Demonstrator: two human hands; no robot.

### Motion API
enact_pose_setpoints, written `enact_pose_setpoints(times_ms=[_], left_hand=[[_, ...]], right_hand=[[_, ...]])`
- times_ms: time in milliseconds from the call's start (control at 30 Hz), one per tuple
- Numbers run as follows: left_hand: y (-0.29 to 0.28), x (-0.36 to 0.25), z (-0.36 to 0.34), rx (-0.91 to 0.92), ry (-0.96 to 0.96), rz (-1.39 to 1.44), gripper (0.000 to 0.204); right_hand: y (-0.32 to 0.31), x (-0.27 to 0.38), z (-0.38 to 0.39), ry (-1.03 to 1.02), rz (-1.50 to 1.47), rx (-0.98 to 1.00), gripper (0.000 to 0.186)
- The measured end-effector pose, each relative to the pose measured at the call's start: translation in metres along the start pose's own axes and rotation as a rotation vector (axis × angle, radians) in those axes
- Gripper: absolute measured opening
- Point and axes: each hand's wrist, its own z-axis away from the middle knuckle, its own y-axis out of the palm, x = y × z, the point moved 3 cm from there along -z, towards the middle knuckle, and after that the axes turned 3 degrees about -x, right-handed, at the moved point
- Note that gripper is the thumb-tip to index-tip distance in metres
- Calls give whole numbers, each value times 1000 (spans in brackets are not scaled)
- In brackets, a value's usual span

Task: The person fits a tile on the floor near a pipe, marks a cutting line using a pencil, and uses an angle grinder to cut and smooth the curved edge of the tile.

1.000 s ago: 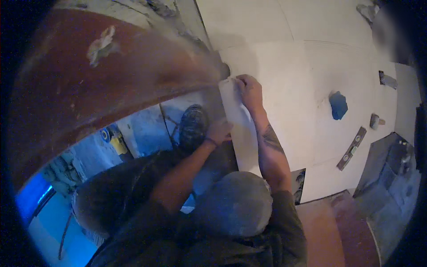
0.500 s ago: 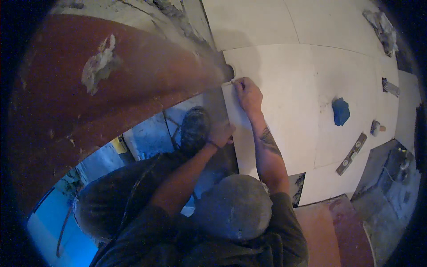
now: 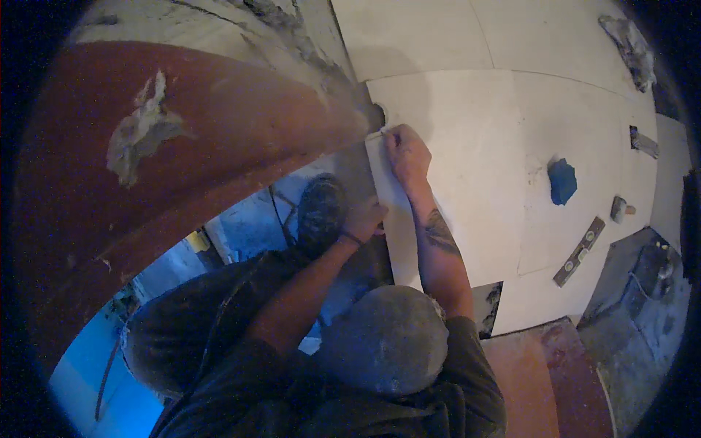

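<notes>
I had the pale tile strip (image 3: 399, 226) at mid-frame, its long axis running roughly top to bottom, the right hand (image 3: 409, 155) pinching its upper end, the left hand (image 3: 364, 220) curled at its left edge, grip impossible to tell.

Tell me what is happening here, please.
The person's right hand is at the far end of a narrow pale strip, the left hand by its left edge; how firmly either grips is unclear. The strip runs along the edge of a pale floor, where a spirit level, a mallet and a blue object rest to the right.
</notes>
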Motion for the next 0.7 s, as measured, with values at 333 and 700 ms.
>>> enact_pose_setpoints(times_ms=[333,700], left_hand=[[0,3,2,18,-98,188,30],[-5,6,-2,47,-62,43,37]], right_hand=[[0,10,4,-10,87,11,18],[-8,11,-2,95,-61,-62,22]])
